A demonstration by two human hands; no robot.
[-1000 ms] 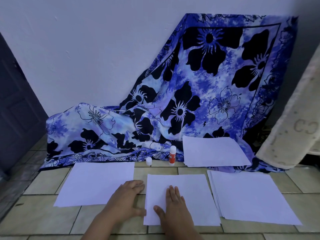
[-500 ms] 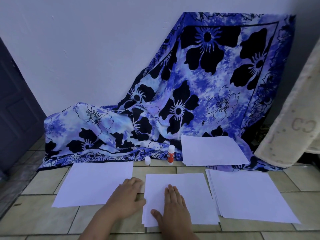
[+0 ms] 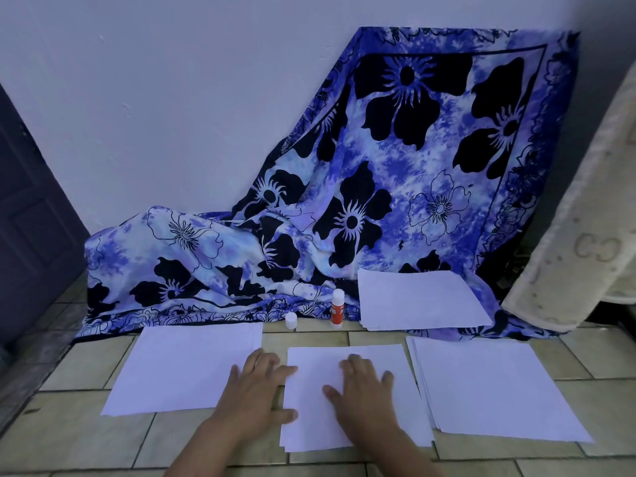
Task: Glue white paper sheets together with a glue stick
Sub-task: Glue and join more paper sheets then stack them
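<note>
The middle paper pile (image 3: 409,407) lies on the tiled floor (image 3: 69,425), straight in front of the person. Its left edge is apart from a single sheet (image 3: 186,366) by a narrow strip of bare tile. Its right edge is just beside a larger stack (image 3: 495,387), with only a thin gap between them. Bare tile runs along the near edge of all three. A band of tile also lies between their far edges and the hem of a blue flowered cloth (image 3: 378,201).

The left hand (image 3: 253,395) lies flat over the strip of tile. Its fingers are straight and spread, the fingertips and thumb touching the pile's left edge. The right hand (image 3: 364,394) presses flat on top of the pile, fingers straight and close together, thumb out to the side. Neither hand holds anything.

The pile is plain white and smooth. At its near left corner the edges sit slightly offset, so it is more than one sheet; the number cannot be told.

The paper lies in four lots: the three on the tiles and a fourth stack (image 3: 420,299) resting on the cloth. One glue stick (image 3: 337,308) stands upright at the hem, open, white above an orange-red label. Its one white cap (image 3: 290,320) stands near it to the left. A cream rug (image 3: 585,235) leans in at the right and a dark door (image 3: 31,235) stands at the left.
</note>
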